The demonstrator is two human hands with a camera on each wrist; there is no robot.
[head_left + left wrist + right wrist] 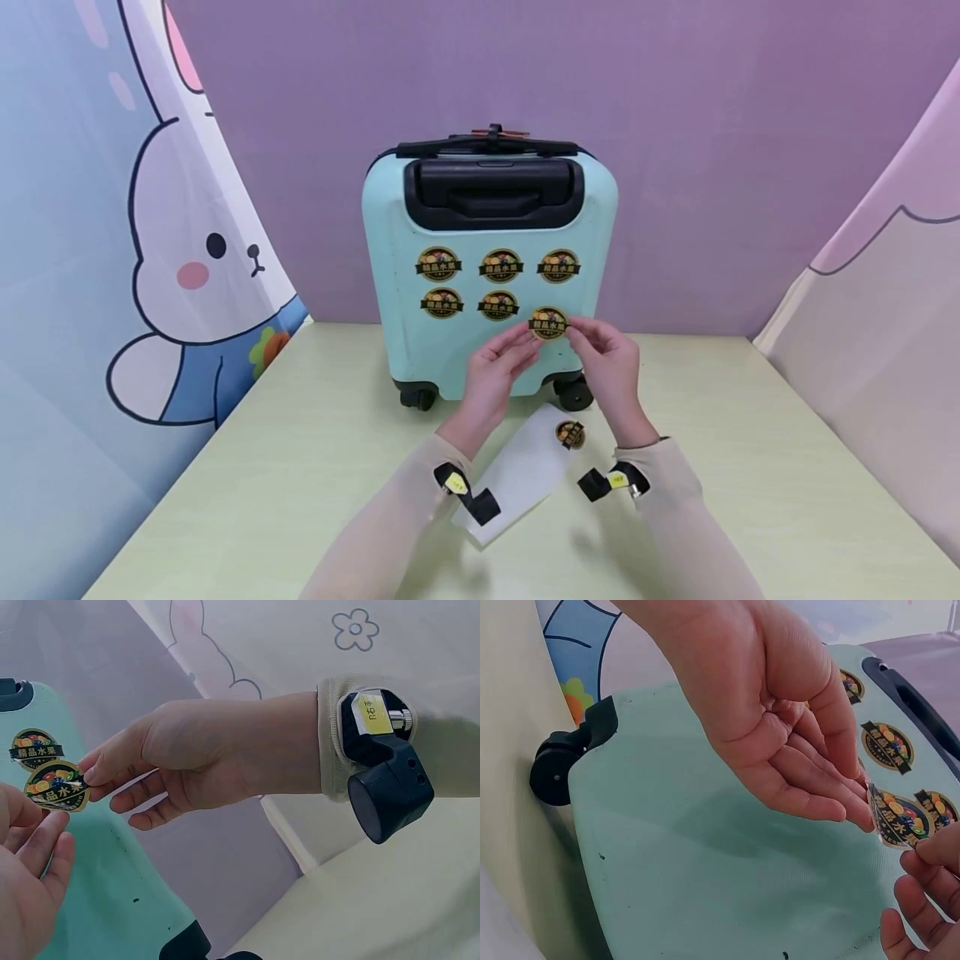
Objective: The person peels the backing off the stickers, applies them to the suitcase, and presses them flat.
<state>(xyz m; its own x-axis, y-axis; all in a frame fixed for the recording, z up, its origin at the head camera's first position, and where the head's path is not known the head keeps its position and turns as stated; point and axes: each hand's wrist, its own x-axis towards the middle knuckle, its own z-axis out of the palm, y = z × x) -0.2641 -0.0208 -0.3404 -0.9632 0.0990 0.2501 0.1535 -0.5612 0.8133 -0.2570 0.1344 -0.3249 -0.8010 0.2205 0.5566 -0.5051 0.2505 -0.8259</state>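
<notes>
Both hands hold a round black-and-gold fruit sticker (548, 323) in front of the lower right of a mint-green suitcase (450, 354). My left hand (498, 367) pinches its left edge; my right hand (611, 362) pinches its right edge between thumb and finger. In the left wrist view the sticker (57, 786) looks slightly bent. Whether it touches the suitcase I cannot tell. Matching stickers are on the suitcase: three in an upper row, including the middle one (501, 266), and two below, including the left one (442, 303).
On the pale green table (262, 492), white backing paper (525, 467) lies beneath the forearms, with one sticker (570, 434) at its far right edge. The suitcase stands upright on black wheels (417, 397), before a purple backdrop (675, 167). A rabbit-print cloth (172, 217) hangs at left.
</notes>
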